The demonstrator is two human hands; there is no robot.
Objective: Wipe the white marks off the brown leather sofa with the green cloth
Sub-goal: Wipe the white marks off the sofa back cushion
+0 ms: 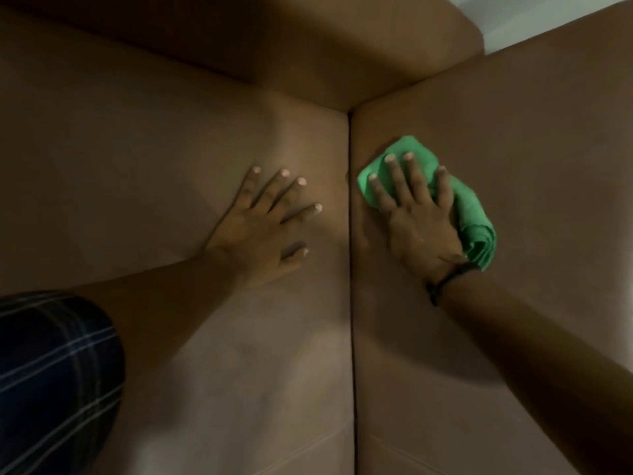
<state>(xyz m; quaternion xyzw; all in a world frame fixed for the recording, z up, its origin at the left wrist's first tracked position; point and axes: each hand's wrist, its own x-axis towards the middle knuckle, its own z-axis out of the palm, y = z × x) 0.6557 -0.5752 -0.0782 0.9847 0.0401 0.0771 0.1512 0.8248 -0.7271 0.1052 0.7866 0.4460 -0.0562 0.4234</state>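
Brown leather sofa (pixel 137 149); right hand (pixel 416 217) presses green cloth (pixel 476 221).

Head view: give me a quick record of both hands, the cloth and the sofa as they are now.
left hand: flat, fingers spread, resting on the left cushion of the brown leather sofa
right hand: fingers straight, pressing the bunched green cloth onto the right cushion
cloth position: just right of the dark seam between cushions
white marks: none clearly distinguishable in this dim light
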